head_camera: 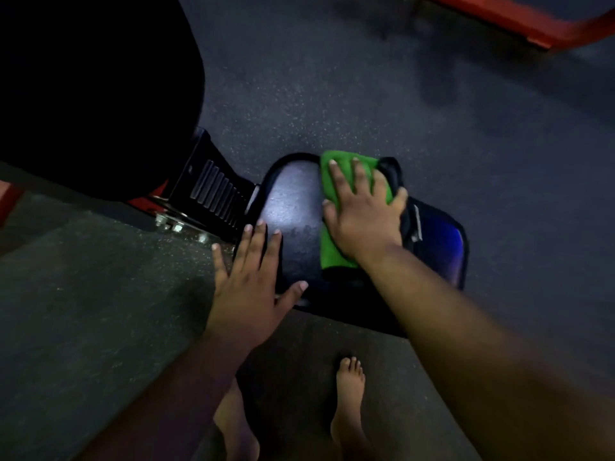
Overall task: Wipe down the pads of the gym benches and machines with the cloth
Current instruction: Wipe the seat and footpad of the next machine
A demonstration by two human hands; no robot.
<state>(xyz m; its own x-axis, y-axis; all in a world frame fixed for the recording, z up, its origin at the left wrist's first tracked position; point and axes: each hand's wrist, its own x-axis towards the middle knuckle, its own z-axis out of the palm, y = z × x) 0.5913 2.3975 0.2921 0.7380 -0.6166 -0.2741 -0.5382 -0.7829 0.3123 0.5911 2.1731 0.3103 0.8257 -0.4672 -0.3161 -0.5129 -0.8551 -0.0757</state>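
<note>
Green cloth [336,207], folded, soft microfibre look, lies flat on the seat pad [286,207], toward its right half. Pad is black, glossy vinyl with a rounded far edge and a pale light reflection in the middle; a second dark pad [442,241] with a blue sheen sits just beside it on the right. Right hand [362,214] presses the cloth flat, fingers spread and straight, thumb out over the pad gap. Left hand [249,281] rests spread on the pad's near-left edge, fingers straight, holding nothing. Floor [332,94] is dark speckled rubber. Large black backrest [93,88] at upper left, ribbed black bracket [216,194] below it. Red frame [532,18] at top right, blurred. Bare feet [349,404] at the bottom.
</note>
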